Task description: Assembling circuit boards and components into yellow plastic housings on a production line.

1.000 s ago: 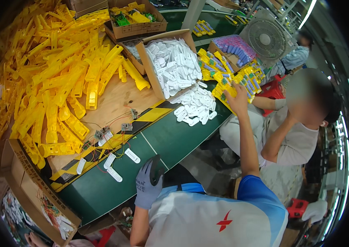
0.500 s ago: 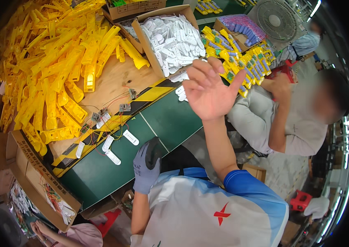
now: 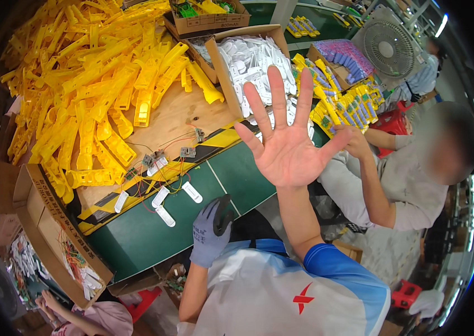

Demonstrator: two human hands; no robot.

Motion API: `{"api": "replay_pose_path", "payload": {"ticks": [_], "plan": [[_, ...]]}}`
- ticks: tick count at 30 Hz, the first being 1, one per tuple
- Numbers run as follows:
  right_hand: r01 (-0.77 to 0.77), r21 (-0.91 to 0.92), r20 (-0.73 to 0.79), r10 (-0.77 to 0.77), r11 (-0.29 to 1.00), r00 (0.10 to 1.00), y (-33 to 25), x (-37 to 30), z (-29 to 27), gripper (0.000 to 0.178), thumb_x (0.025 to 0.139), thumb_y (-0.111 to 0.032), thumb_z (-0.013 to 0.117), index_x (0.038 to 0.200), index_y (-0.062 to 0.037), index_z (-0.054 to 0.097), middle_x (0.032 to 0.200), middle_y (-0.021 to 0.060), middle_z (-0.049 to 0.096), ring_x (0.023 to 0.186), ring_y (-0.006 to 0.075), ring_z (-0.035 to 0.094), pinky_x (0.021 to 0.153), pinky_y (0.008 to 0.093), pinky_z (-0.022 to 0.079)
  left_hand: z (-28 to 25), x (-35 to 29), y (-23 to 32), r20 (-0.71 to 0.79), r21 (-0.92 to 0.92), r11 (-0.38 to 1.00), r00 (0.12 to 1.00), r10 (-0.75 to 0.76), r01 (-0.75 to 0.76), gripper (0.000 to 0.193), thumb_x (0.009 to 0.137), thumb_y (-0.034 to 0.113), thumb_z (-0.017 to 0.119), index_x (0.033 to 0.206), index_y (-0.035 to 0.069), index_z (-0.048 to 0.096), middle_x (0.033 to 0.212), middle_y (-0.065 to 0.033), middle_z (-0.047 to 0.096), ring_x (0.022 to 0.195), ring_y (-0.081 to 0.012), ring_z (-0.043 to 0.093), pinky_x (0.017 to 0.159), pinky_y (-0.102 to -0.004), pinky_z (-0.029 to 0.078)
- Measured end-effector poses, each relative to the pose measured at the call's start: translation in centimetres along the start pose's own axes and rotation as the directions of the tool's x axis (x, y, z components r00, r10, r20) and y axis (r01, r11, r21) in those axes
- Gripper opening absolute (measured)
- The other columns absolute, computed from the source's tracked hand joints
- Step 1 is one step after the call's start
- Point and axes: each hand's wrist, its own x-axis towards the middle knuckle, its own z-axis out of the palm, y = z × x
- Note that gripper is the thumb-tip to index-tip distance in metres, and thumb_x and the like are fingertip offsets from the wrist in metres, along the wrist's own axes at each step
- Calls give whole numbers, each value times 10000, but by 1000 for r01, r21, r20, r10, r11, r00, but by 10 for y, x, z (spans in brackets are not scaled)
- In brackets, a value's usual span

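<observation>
My right hand [image 3: 293, 148] is bare and raised, palm showing and all fingers spread wide, with nothing in it. Behind it stands a cardboard box of white oval plastic covers [image 3: 255, 56]. My left hand [image 3: 212, 229], in a grey glove with black coating, hovers by the near edge of the green table [image 3: 136, 241]. Its fingers curve loosely, thumb apart, and I see nothing held. Closest to it are several white oval pieces [image 3: 192, 192] on thin wires, joined to small circuit boards [image 3: 188, 152] on the striped edge strip.
Yellow plastic housings [image 3: 97, 84] form a big heap at the left. A long cardboard box [image 3: 52, 235] with wired parts stands at the table's left end. Yellow units with purple cells [image 3: 354, 106] lie at the right, near a seated co-worker [image 3: 399, 179] and a fan [image 3: 388, 42].
My right hand has turned its palm into view and spread its fingers, which were bent before. The left glove's fingers have opened a little. The whole view has shifted slightly.
</observation>
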Motion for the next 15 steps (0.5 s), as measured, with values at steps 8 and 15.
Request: {"api": "replay_pose_path", "payload": {"ticks": [8,15], "plan": [[9,-6,52,-9,1000,999,3,1,2,975,758,-858,390,1516,-416,-36,1611,6,-109,1470,330,-124,1151,616,85,-1,1,-1,-11,22,999,1000,27,-27,374,786,98,686,1134,-6,598,1101,-219,620,966,-391,602,840,-438,496],[21,-12,48,-20,1000,999,8,0,10,920,820,-724,518,1521,-411,11,1608,0,-124,1468,344,-113,1151,605,136,-5,3,6,14,5,1000,1000,24,-24,437,781,100,681,1202,34,584,1121,-198,612,1002,-385,589,857,-436,490]]}}
